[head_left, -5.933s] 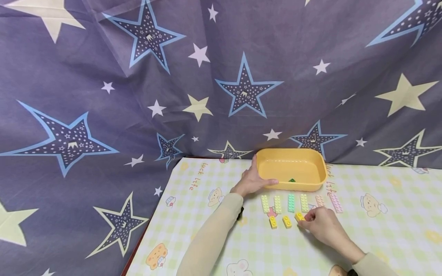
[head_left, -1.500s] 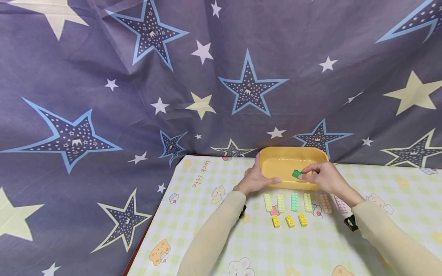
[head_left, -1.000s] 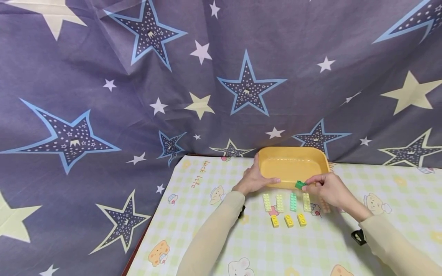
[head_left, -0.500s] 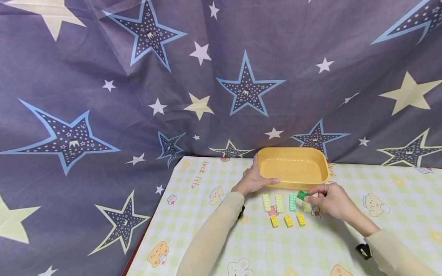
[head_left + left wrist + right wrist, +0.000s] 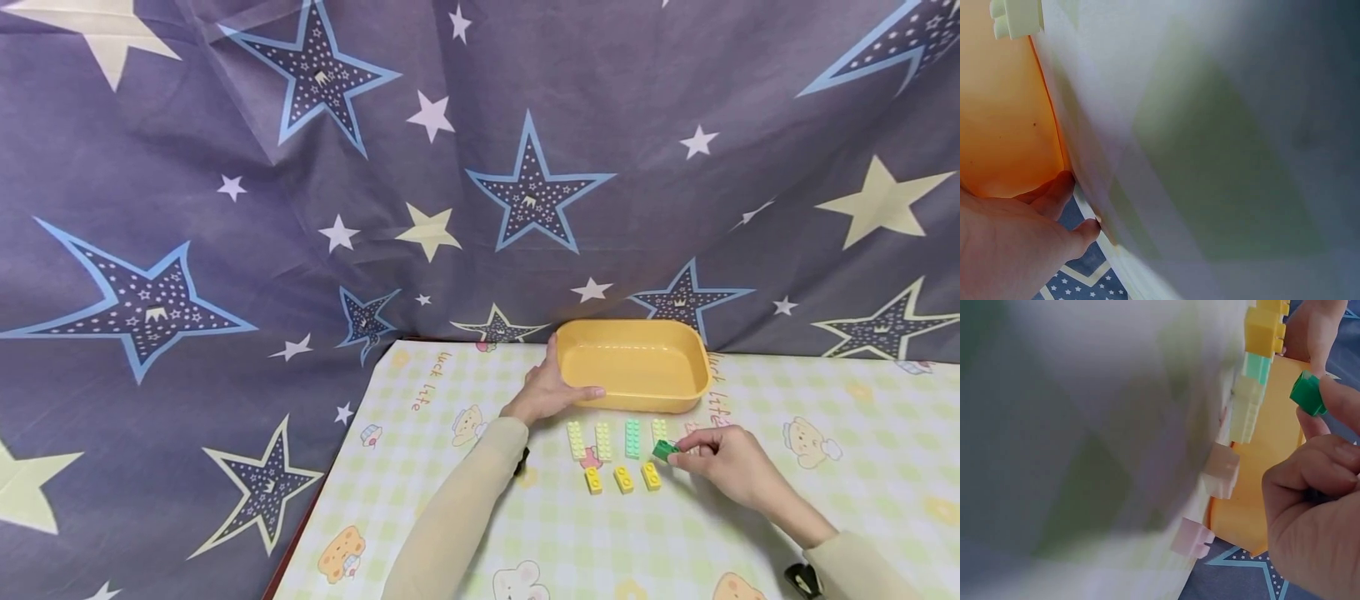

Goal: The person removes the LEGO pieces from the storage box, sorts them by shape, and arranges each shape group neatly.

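My right hand [image 5: 738,467] pinches a small dark green building brick [image 5: 664,451] between thumb and fingertips. In the right wrist view the green brick [image 5: 1309,394] is raised off the table. It hovers near the right end of a row of three small yellow bricks [image 5: 623,479]. Behind them lies a row of longer pastel bricks [image 5: 633,438], light yellow, mint and pink; my right hand hides part of its right end. My left hand [image 5: 546,393] holds the left end of a yellow plastic box [image 5: 670,403], thumb on the near rim. Nothing shows inside the box.
The table has a checked cloth [image 5: 450,500] with cartoon prints. A dark curtain with stars [image 5: 532,200] hangs right behind the box. The table's left edge [image 5: 322,492] runs beside the left forearm.
My right hand let go of the third yellow brick, took the green brick out of the box and brought it toward me, over the pastel row. The left hand stays on the box.
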Tool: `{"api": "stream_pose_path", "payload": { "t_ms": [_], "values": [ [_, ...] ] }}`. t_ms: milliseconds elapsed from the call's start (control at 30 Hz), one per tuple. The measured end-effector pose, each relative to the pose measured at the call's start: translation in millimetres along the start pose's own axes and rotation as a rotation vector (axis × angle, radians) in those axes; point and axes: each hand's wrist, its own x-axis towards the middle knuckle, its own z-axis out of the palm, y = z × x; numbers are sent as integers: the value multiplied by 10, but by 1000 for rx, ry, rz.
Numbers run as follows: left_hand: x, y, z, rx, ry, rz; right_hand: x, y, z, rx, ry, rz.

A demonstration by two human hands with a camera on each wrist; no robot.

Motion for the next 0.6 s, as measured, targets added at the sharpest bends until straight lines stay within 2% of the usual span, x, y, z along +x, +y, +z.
{"api": "stream_pose_path", "payload": {
  "t_ms": [333, 600],
  "values": [
    [-1, -2, 7, -4, 0, 3, -161, 86, 94, -4, -7, 92],
    [-7, 7, -4, -10, -5, 3, -214, 120, 118, -25, 12, 115]
  ]
}}
